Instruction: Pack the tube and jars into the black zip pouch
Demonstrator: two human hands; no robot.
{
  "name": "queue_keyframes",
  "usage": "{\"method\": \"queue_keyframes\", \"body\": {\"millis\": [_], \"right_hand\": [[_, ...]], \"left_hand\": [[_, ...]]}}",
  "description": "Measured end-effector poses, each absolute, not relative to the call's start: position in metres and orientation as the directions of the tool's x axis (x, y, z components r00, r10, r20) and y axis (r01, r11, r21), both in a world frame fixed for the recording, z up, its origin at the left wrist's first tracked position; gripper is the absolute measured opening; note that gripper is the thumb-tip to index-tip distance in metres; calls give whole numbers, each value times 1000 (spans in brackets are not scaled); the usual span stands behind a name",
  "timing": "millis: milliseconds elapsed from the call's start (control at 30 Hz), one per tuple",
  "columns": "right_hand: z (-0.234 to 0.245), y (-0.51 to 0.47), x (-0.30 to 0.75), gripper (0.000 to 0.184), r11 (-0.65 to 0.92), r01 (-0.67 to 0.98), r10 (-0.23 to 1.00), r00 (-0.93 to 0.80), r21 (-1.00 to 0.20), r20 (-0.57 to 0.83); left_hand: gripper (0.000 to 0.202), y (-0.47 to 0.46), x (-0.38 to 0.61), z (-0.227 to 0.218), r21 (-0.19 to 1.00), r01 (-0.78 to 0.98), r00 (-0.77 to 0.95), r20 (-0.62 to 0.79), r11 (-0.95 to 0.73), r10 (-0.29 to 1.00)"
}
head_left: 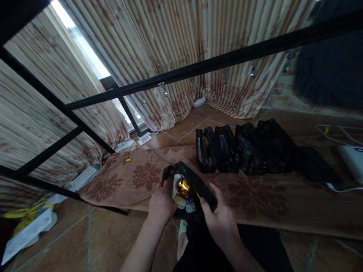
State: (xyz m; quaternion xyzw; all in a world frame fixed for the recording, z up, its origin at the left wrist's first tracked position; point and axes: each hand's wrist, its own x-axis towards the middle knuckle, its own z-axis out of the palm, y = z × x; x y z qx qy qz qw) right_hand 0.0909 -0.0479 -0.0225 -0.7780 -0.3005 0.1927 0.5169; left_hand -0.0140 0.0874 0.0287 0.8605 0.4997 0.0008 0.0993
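Observation:
Between my hands is a small black bag, its top spread apart. My left hand is closed on the bag's left edge, and my right hand grips its right side with the thumb over the rim. Inside shows a shiny gold round item, with pale and white pieces around it that I cannot make out. Just beyond, to the right, several similar black bags stand in a row on the brown patterned cloth.
A white box-like device with a cable lies at the right end of the cloth. Dark metal bars cross in front of striped curtains. On the tiled floor at left are a white container and a yellow bag.

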Motion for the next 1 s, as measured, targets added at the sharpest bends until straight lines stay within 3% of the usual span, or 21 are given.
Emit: {"method": "queue_keyframes", "body": {"millis": [133,267,433,567,733,1000], "right_hand": [[-23,-47,98,55,-301,264,641,768,-916,11],[-20,-47,107,50,-318,272,648,761,-908,1],[-14,-45,116,49,-418,268,656,750,-868,-84],[-12,-42,120,49,-475,288,656,746,-831,-117],[-11,-40,119,50,-484,350,668,740,-802,-79],[-7,-39,113,45,-504,375,681,727,-778,-91]], "left_hand": [[46,104,-21,17,416,845,382,-31,-336,924],[53,119,-30,1,715,671,309,-28,-197,951],[48,127,-33,-18,793,596,280,-59,-125,958],[40,128,-33,-23,807,580,278,-72,-108,958],[48,126,-32,-14,765,633,261,-68,-118,963],[33,123,-21,-8,427,886,229,-63,-181,971]]}}
